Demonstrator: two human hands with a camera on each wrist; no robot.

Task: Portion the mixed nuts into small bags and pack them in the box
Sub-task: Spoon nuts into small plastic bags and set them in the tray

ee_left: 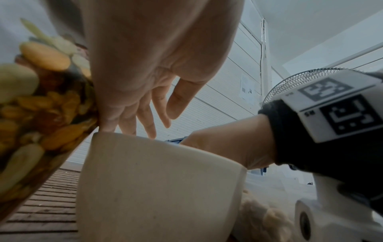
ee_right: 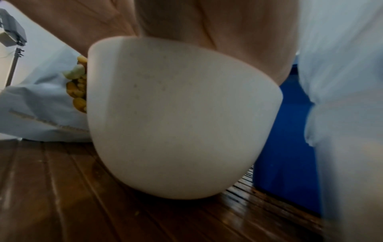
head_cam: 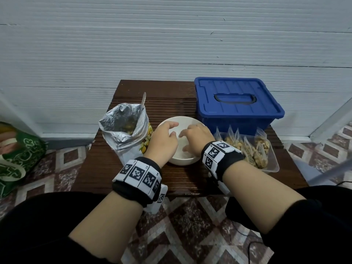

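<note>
A white bowl (head_cam: 181, 161) stands mid-table, and both hands hover over it. My left hand (head_cam: 171, 129) hangs over the bowl's left rim with relaxed fingers (ee_left: 157, 114) and holds nothing. My right hand (head_cam: 183, 141) reaches down inside the bowl with thumb and fingers spread apart. In the right wrist view the bowl's wall (ee_right: 176, 122) hides those fingertips. An opened foil bag of mixed nuts (head_cam: 122, 134) stands left of the bowl with a spoon (head_cam: 143, 100) sticking out. The blue box (head_cam: 238, 103) sits at the back right with its lid on.
A clear tray (head_cam: 272, 166) holding several small filled bags (head_cam: 253, 147) lies right of the bowl, in front of the box. A green bag (head_cam: 17, 157) rests on the tiled floor at left. A fan (ee_left: 294, 81) stands off to the right. The wall is close behind the table.
</note>
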